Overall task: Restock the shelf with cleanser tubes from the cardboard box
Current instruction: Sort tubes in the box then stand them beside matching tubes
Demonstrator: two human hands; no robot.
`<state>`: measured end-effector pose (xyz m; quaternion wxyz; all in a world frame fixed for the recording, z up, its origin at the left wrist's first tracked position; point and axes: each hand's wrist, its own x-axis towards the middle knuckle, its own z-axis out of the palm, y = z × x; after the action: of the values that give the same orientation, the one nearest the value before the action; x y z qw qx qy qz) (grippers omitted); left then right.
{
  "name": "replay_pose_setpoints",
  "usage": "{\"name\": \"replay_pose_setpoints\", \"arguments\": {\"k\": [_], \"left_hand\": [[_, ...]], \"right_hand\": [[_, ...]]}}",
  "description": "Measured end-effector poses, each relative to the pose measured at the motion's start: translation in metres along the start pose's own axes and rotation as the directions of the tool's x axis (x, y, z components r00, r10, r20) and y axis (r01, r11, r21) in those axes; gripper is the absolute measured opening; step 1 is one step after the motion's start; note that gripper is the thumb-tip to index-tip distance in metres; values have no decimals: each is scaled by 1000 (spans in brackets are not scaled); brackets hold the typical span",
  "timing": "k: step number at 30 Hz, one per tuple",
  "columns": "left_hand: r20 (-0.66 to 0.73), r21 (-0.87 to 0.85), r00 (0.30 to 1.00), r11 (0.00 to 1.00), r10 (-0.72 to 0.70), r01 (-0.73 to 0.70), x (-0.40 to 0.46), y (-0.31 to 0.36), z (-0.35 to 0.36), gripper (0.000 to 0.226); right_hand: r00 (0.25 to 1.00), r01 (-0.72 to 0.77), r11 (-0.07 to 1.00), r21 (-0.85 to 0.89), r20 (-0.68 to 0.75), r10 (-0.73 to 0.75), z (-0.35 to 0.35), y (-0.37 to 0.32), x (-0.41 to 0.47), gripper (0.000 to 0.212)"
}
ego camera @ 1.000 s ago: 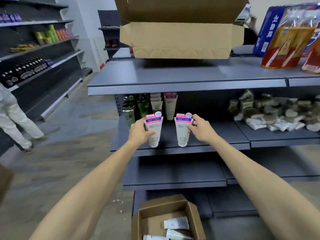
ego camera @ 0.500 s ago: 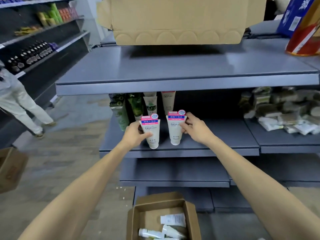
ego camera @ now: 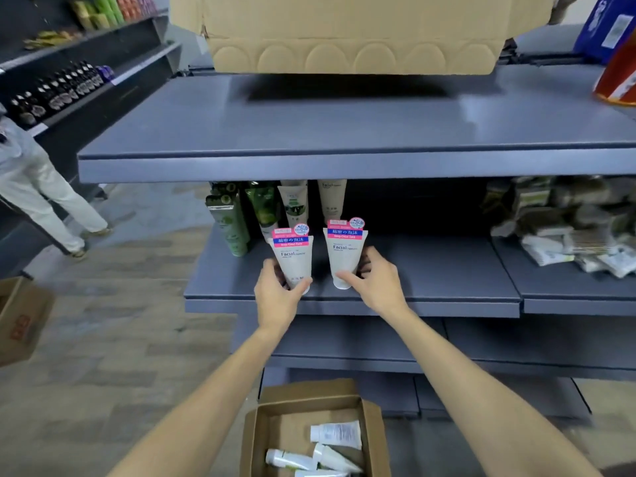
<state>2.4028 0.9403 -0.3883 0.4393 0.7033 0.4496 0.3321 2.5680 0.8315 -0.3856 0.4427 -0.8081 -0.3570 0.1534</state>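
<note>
Two white "Facial" cleanser tubes with pink tops stand cap-down near the front of the grey middle shelf (ego camera: 430, 270). My left hand (ego camera: 278, 297) grips the left tube (ego camera: 294, 254) at its base. My right hand (ego camera: 373, 282) holds the right tube (ego camera: 344, 251) low down, thumb in front and fingers behind. An open cardboard box (ego camera: 373, 428) on the floor below holds several white tubes (ego camera: 335, 433). More tubes (ego camera: 332, 201) and green tubes (ego camera: 265, 206) stand behind on the same shelf.
A large cardboard box (ego camera: 351, 32) sits on the top shelf (ego camera: 344, 132) overhead. Piled packets (ego camera: 568, 222) fill the right bay. A person in white (ego camera: 38, 191) stands in the aisle at left, beside another box (ego camera: 20, 318) and stocked dark shelving (ego camera: 69, 87).
Both hands have slid from the tubes' tops down to their bases. The tubes now stand on the shelf. The view has come closer to the shelf.
</note>
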Motion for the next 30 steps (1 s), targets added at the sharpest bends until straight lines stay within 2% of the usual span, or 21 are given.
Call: {"name": "replay_pose_setpoints", "arguments": {"k": [3,10,30], "left_hand": [[-73,-42,997,999,-36,33,2,6,8,40],[-54,-4,999,1000,7,-7,13,5,10,34],[-60,51,992,993,110,-107,21,-10,13,35]], "right_hand": [[1000,-5,1000,-9,2,5,3,5,8,43],[999,-17,999,-32,-41,15,14,2,35,38],[999,6,981,-194,-51,-17,39,-17,124,51]]}}
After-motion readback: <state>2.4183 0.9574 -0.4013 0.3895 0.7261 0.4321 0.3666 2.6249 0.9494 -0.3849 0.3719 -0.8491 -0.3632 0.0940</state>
